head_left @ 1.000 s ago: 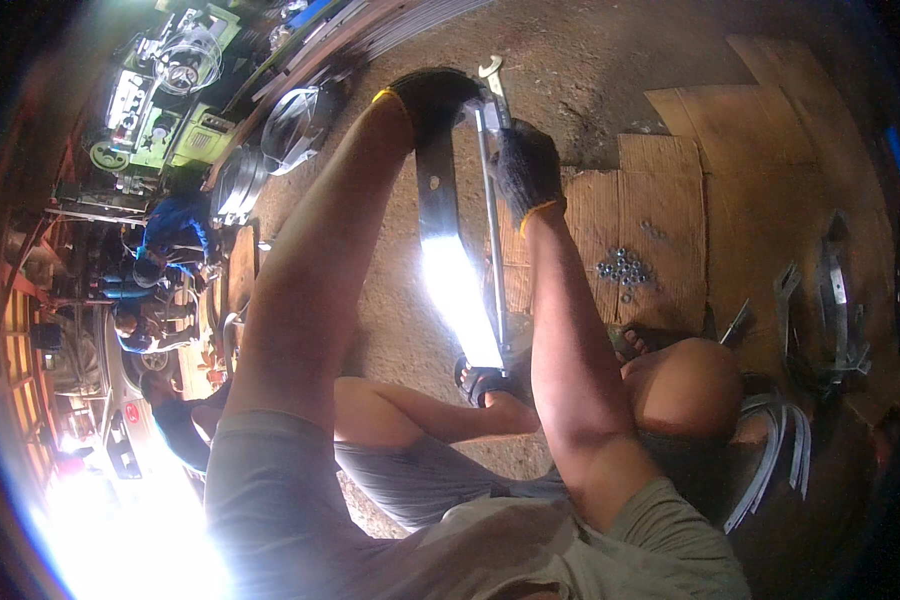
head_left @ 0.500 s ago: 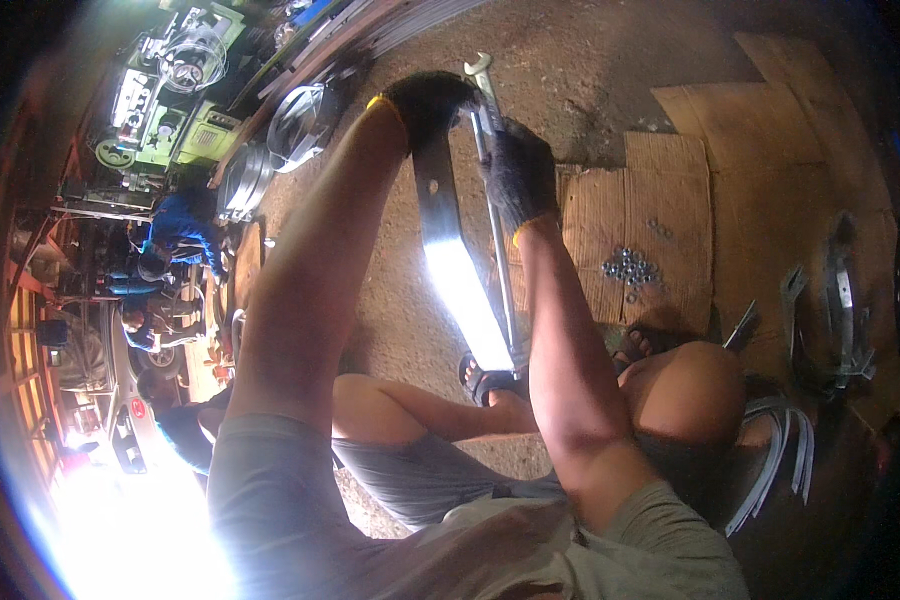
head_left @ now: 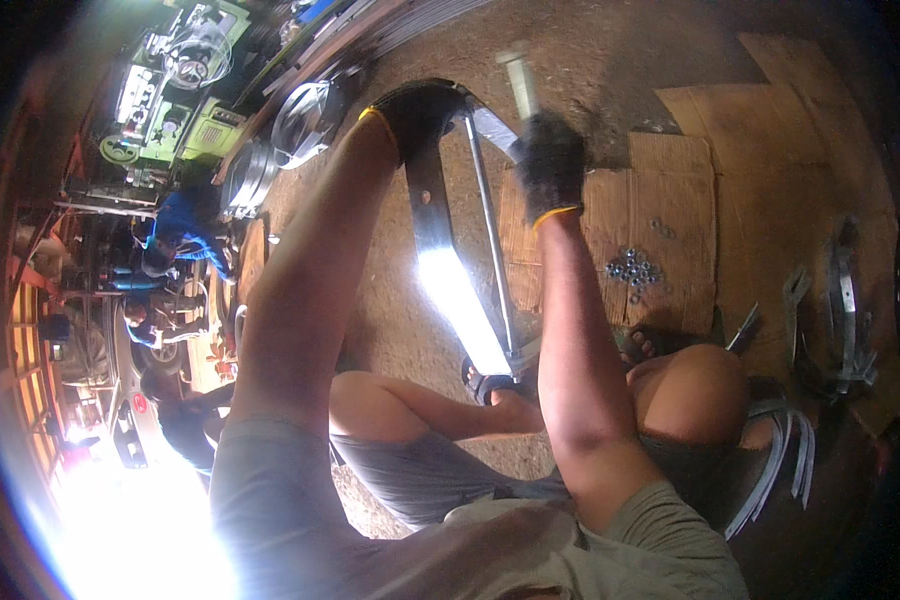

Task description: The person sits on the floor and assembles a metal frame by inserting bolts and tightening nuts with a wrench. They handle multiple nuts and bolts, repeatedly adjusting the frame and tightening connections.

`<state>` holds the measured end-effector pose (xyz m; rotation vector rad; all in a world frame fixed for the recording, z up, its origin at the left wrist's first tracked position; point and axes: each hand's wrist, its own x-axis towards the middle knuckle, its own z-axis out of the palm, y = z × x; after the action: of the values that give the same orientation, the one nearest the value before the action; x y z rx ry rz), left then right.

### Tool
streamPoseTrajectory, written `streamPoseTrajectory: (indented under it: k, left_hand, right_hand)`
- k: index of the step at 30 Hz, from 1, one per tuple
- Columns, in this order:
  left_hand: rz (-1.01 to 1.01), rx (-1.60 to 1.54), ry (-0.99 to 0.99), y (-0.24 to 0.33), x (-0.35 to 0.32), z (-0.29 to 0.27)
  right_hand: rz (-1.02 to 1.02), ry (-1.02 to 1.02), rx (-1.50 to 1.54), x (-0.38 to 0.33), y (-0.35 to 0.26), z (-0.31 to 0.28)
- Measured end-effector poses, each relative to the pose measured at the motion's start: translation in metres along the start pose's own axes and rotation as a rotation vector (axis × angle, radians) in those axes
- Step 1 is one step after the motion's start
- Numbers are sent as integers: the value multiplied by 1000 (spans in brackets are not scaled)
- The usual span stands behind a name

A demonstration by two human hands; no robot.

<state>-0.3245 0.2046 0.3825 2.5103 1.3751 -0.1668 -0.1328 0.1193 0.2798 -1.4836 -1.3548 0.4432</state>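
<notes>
Head view: gloved left hand [head_left: 425, 115] grips a flat, bent metal bar [head_left: 432, 222].

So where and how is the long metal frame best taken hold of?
Probably by the far end of the frame, coming from the left and over the top, as the left hand does: the flat bar and thin rod both reach there, so one grasp may steady them. The right hand occupies the other side.

You are on a rough brown floor [head_left: 388, 290], partly covered at your right by flat cardboard sheets [head_left: 770, 180]. Your left side shows green machinery [head_left: 210, 130] and intense white glare [head_left: 130, 530].
</notes>
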Motion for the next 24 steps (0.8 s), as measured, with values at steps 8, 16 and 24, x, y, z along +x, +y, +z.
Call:
streamPoseTrajectory:
  k: [8, 16, 24]
  left_hand:
    - [288, 265, 145, 19, 8, -9]
    - [22, -27, 38, 12, -4, -2]
    - [-7, 107, 17, 26, -11, -14]
  right_hand:
    - [-185, 185, -471, -15, -1, 22]
    - [127, 183, -3, 2, 11, 0]
    - [322, 384, 439, 1, -5, -6]
